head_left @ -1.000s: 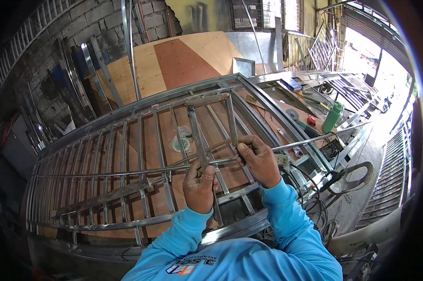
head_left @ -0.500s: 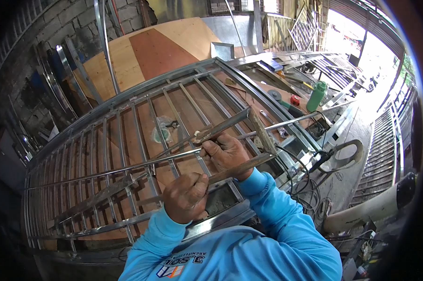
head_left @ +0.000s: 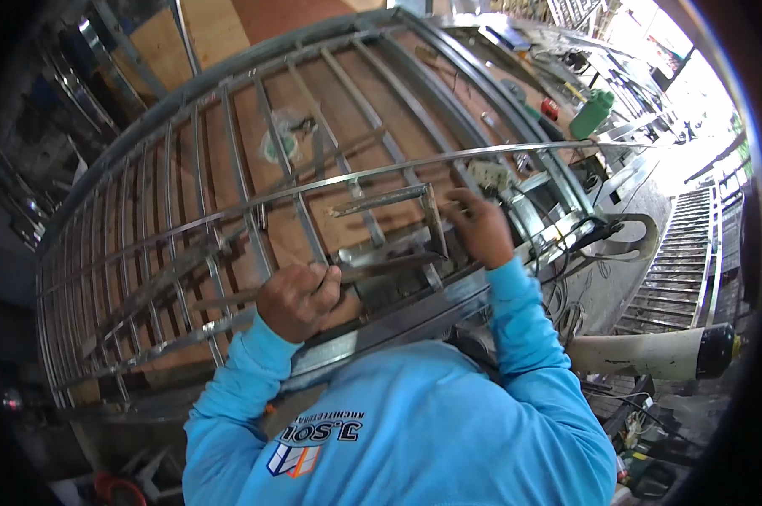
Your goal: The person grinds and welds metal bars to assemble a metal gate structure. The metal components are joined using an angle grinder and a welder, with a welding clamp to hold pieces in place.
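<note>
My left hand (head_left: 301, 297) is closed around the near leg of a rusty U-shaped metal bracket (head_left: 432, 223), whose open side faces left. My right hand (head_left: 482, 232) is off the bracket, just right of its corner, with its fingers apart and slightly blurred. Beneath both hands lies a large metal grille frame (head_left: 381, 327) with several parallel bars. A long thin metal bar (head_left: 355, 178) runs across the grille beyond the bracket. A worn flat metal strip (head_left: 157, 282) rests on the bars at the left.
A clear plastic bag (head_left: 281, 143) lies beneath the bars. Beyond the grille's right side stand a green bottle (head_left: 593, 114) and a small red object (head_left: 550, 108). A C-shaped clamp (head_left: 642, 236) projects at the right, near a white cylinder (head_left: 651, 352). Another grille (head_left: 672, 261) lies on the floor.
My right hand has let go of the bracket and moved right. My left hand, still holding it, has shifted slightly left. The long bar's right end now sits higher in view. The camera has tilted down.
</note>
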{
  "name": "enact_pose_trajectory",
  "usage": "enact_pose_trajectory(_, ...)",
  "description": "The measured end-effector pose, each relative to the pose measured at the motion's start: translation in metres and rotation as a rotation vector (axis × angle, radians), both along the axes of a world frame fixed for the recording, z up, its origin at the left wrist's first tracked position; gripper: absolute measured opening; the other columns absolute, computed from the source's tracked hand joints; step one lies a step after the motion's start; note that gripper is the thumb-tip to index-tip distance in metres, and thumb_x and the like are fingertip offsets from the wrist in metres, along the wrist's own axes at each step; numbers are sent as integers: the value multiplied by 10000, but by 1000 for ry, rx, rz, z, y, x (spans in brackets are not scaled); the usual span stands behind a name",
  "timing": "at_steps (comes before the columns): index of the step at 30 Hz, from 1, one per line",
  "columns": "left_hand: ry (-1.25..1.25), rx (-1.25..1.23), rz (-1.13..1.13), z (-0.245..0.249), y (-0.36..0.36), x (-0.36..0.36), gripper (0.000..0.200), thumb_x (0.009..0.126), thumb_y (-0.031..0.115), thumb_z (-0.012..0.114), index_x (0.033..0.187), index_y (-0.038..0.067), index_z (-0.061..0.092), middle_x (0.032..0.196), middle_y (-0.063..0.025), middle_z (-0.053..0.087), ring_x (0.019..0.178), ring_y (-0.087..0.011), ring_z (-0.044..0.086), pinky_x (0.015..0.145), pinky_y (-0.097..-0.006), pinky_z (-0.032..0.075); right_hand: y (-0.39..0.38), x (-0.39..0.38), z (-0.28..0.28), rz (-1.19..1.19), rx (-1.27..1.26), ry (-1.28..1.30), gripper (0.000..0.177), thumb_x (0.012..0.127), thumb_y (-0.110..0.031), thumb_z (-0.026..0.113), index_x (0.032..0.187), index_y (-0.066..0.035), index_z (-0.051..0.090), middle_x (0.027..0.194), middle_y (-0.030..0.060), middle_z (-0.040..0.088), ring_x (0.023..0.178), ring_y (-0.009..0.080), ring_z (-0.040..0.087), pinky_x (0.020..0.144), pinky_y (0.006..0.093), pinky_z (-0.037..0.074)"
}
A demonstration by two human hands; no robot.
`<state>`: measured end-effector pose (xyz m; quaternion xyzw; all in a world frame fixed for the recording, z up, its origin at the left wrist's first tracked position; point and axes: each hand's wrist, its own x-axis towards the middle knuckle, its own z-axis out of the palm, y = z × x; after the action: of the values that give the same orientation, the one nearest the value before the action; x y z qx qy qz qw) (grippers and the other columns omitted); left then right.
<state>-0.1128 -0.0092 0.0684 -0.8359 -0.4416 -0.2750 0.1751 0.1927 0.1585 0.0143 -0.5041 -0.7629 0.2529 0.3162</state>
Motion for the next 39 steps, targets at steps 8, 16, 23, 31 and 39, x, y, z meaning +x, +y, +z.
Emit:
enact_pose_trajectory(8, 25, -278, 73, -86, 2, -23, 252, 836, 92, 732, 1083, 101, 682, 878, -53, 622, 731, -226, 663, 595, -362, 568, -57, 60, 4, -206, -179, 37, 241, 969, -180, 700, 1176, -58, 693, 811, 132, 701, 756, 189, 684, 703, 339, 534)
enact_pose_trajectory(16, -110, -406, 233, -113, 7, -11, 364, 809, 19, 714, 1166, 65, 657, 964, -137, 663, 840, -338, 684, 707, -439, 592, -79, 75, -7, -247, -236, 60, 226, 990, -171, 688, 1185, -58, 692, 723, 74, 625, 662, 104, 556, 608, 297, 462)
enact_pose_trajectory(23, -117, -449, 267, -115, 1, -49, 324, 835, 77, 739, 1149, 73, 659, 985, -134, 663, 880, -344, 689, 742, -448, 594, -78, 71, -10, -228, -255, 56, 226, 1004, -183, 678, 1188, -53, 693, 712, 31, 618, 654, 84, 519, 588, 281, 435)
enact_pose_trajectory(31, -44, -323, 346, -120, -5, -46, 308, 810, 190, 814, 1070, 126, 660, 914, -53, 613, 855, -263, 632, 732, -437, 491, -65, 50, -3, -136, -270, 105, 222, 1019, -158, 663, 1197, -27, 688, 728, 12, 582, 660, 77, 485, 590, 260, 413)
enact_pose_trajectory(39, -226, -429, 307, -135, -1, -54, 227, 902, 264, 761, 1060, 126, 675, 948, -32, 637, 892, -269, 596, 762, -449, 471, -64, 44, 6, -106, -245, 77, 229, 1021, -157, 668, 1194, -8, 685, 745, 3, 589, 689, 67, 487, 608, 251, 423)
